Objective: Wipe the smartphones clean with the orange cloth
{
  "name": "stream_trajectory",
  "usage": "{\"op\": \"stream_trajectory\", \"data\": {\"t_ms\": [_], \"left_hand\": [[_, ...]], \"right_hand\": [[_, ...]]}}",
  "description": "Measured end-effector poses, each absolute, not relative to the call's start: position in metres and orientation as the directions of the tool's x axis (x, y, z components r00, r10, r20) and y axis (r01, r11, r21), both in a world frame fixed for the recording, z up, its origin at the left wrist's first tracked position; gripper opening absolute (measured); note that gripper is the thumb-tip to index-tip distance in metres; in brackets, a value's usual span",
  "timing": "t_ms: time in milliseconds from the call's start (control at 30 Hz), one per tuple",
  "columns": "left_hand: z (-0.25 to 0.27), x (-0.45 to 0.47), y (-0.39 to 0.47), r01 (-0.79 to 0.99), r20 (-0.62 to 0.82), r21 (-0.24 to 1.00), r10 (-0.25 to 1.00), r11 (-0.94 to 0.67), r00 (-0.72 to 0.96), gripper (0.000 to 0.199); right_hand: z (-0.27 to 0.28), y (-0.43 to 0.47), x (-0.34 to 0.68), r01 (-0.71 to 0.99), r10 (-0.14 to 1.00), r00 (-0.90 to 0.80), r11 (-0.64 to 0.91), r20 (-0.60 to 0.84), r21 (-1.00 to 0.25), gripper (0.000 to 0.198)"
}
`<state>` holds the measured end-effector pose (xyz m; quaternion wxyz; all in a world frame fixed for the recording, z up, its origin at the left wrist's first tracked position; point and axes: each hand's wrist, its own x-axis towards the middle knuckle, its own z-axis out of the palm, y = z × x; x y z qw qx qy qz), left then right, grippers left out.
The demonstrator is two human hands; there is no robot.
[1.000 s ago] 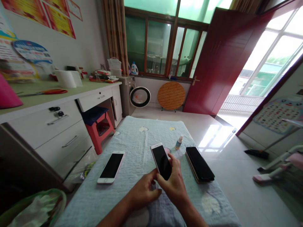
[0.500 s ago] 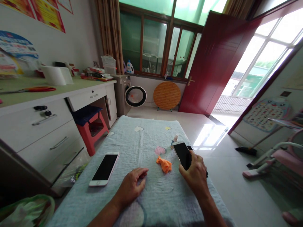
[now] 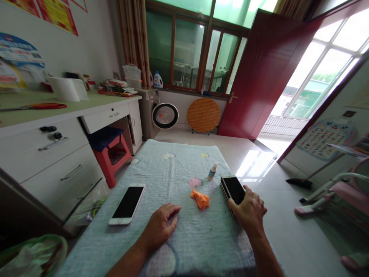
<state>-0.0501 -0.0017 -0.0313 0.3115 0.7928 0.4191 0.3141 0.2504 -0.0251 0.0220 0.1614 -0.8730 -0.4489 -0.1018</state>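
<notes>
My right hand (image 3: 250, 207) grips a smartphone (image 3: 234, 189) by its sides, thumb on the near left edge and fingers over the right. That phone lies on top of a stack of other flat, dark-edged phones (image 3: 226, 195) at the right side of the cloth. My left hand (image 3: 165, 223) rests on the cloth with loosely bent fingers and thumb apart, holding nothing. Left of it, a white smartphone (image 3: 127, 204) lies face up with a dark screen. A crumpled orange cloth (image 3: 200, 199) lies between my hands. Behind it stands a small spray bottle (image 3: 212, 172) with a white top.
A pale blue patterned cloth (image 3: 178, 169) covers the surface before me. On the left are a desk (image 3: 106, 104) and a red stool (image 3: 115, 154). A washing machine (image 3: 150, 115) with its door open, a round wooden board (image 3: 203, 115) and a red door (image 3: 259, 77) stand beyond.
My right hand has carried the smartphone right and lowered it onto the stack. The spray bottle, partly hidden before, now shows fully. My left hand has stayed in place.
</notes>
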Motion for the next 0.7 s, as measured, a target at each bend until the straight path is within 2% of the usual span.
{"op": "stream_trajectory", "data": {"t_ms": [700], "left_hand": [[-0.029, -0.05, -0.003, 0.486, 0.246, 0.744, 0.864, -0.458, 0.439, 0.032]], "right_hand": [[0.01, -0.02, 0.266, 0.849, 0.798, 0.526, -0.513, 0.295, -0.125, 0.068]]}}
